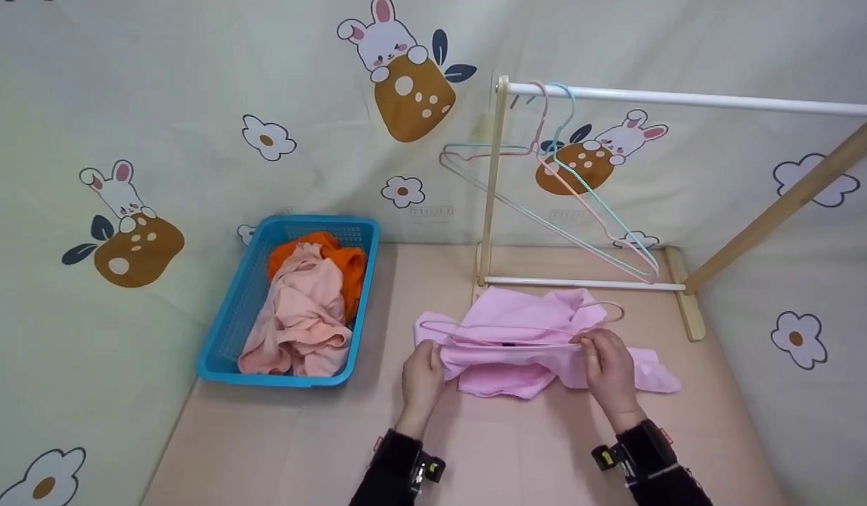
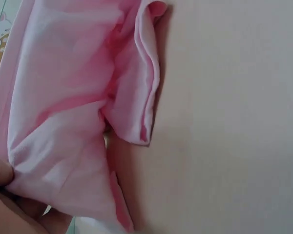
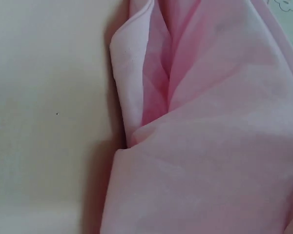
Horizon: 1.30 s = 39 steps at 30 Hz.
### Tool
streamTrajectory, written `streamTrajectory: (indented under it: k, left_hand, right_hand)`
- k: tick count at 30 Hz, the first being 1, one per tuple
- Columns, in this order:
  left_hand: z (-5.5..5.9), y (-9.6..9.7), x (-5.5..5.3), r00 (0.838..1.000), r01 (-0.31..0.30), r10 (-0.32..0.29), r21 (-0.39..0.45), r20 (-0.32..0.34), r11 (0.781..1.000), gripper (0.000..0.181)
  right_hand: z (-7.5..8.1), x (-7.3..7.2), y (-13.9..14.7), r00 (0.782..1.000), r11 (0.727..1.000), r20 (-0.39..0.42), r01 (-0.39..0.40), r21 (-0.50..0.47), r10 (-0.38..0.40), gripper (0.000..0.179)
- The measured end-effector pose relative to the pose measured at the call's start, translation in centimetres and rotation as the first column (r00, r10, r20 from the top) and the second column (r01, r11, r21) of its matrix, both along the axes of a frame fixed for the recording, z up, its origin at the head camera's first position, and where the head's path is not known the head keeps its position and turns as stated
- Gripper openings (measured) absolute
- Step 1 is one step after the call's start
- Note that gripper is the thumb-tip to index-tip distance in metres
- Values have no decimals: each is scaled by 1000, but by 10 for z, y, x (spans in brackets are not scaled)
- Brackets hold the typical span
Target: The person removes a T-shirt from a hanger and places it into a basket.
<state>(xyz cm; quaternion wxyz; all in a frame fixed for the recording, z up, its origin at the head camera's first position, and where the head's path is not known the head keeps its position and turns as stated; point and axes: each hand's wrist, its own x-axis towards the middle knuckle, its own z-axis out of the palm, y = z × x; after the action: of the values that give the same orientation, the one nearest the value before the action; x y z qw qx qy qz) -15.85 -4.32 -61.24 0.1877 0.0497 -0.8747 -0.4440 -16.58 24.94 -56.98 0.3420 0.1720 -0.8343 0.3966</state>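
Note:
A pink shirt (image 1: 510, 369) lies bunched on the table, its near edge pulled taut between my two hands. My left hand (image 1: 422, 376) pinches the cloth at the left end, with thumb and fingers on the fabric (image 2: 58, 146) in the left wrist view. At the other end my right hand (image 1: 610, 369) pinches the same edge; the right wrist view shows mostly the folds of the shirt (image 3: 210, 161). A pink hanger (image 1: 616, 306) lies along the shirt, its hook pointing right beyond the cloth. A small dark label (image 1: 508, 344) shows at the opening.
To the left stands a blue basket (image 1: 222, 330) holding a peach garment (image 1: 303, 295) and an orange one (image 1: 354, 270). Behind the shirt is a rack with a white rail (image 1: 686, 100), where a pink hanger (image 1: 543, 116) and a mint hanger (image 1: 602, 200) hang. Printed cloth walls surround the table.

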Motion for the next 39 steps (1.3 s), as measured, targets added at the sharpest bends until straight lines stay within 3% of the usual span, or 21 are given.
streamTrajectory:
  k: [5,8,10,12,15,17,20,22,25,32,39]
  left_hand:
    - [0,-1,9,985,165,-170,-156,-16,974,12]
    - [2,3,12,958,277,-287,-248,-3,928,12]
    - [3,8,15,926,367,-375,-325,39,872,12]
    - [2,15,19,888,446,-450,-413,92,794,12]
    - [-1,26,24,841,525,-505,-514,193,678,14]
    - [-3,32,27,824,549,-513,-559,240,621,16]
    - [-6,39,29,809,566,-521,-599,272,566,15]
    - [-7,42,29,806,564,-528,-617,267,549,11]
    - [-8,44,29,802,566,-534,-623,265,540,8]
    - [-6,42,27,778,615,-543,-556,316,558,8]
    - [-4,40,27,776,613,-563,-552,285,565,11]
  right_hand:
    - [9,2,-13,996,996,-21,-92,-13,92,18]
    - [16,2,-28,991,992,-30,-127,0,127,13]
    - [22,1,-38,989,990,-27,-142,18,143,11]
    - [28,-1,-48,988,987,-17,-155,37,155,10]
    - [37,-5,-62,981,980,-19,-192,46,193,12]
    - [42,-8,-72,974,973,-23,-224,49,225,15]
    - [50,-11,-87,961,960,-36,-272,59,274,18]
    - [57,-13,-97,952,952,-46,-299,72,302,17]
    - [69,-16,-110,933,935,-77,-345,83,351,13]
    - [82,-21,-125,909,919,-134,-391,55,395,18]
    - [86,-25,-127,894,914,-190,-393,98,405,15]
